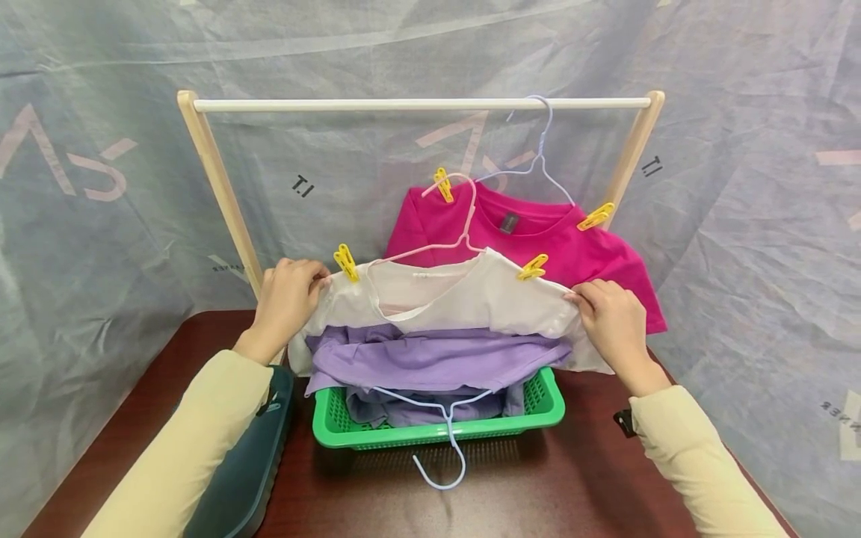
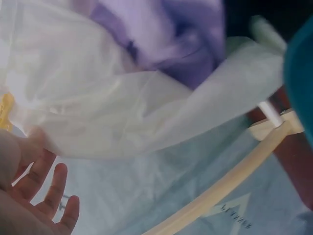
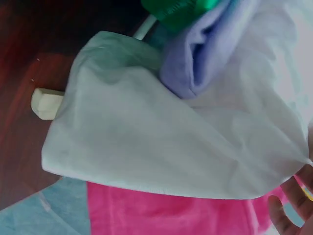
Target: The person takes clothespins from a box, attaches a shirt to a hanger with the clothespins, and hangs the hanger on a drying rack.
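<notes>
A white T-shirt (image 1: 457, 299) on a pink hanger (image 1: 468, 217) is stretched between both hands, with a yellow clothespin (image 1: 346, 263) and another yellow clothespin (image 1: 533, 267) at its shoulders. My left hand (image 1: 288, 302) pinches the left shoulder, and my right hand (image 1: 610, 321) pinches the right one. In the wrist views the sleeves hang from the fingertips of the left hand (image 2: 41, 186) and right hand (image 3: 293, 200). Below the neckline a purple garment (image 1: 430, 359) lies over a green basket (image 1: 437, 437), with a light-blue hanger (image 1: 451, 441) jutting from its front.
Behind, a magenta T-shirt (image 1: 565, 250) hangs by a lavender hanger (image 1: 542, 138) from the white rod (image 1: 370, 105) of a wooden-legged rack, with yellow clothespins at its shoulders. A dark teal bin (image 1: 252, 463) stands on the brown table (image 1: 377, 493) at left, beside the basket.
</notes>
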Demonstrator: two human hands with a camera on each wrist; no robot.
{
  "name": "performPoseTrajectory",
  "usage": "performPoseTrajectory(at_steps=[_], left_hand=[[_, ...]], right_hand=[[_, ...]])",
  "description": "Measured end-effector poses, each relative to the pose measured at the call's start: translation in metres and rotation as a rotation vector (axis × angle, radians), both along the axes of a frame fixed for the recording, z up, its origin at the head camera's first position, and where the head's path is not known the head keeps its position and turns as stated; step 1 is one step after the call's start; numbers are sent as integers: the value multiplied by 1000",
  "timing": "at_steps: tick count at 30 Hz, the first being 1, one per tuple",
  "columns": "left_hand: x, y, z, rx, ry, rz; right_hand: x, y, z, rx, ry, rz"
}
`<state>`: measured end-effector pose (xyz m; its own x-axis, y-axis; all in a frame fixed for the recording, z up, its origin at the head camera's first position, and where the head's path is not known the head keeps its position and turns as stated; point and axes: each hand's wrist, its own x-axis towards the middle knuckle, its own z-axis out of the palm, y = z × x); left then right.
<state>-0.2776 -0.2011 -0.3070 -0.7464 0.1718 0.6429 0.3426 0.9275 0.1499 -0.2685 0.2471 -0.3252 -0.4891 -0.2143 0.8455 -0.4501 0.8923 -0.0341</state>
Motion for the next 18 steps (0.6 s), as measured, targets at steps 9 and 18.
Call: performPoseTrajectory(at_steps=[9,18], left_hand=[[-3,13,30,19,24,-28],[-12,23,67,41,107,36]], right_hand=[[0,1,19,-21,39,-1],[-3,-1,51,-23,39,-40]])
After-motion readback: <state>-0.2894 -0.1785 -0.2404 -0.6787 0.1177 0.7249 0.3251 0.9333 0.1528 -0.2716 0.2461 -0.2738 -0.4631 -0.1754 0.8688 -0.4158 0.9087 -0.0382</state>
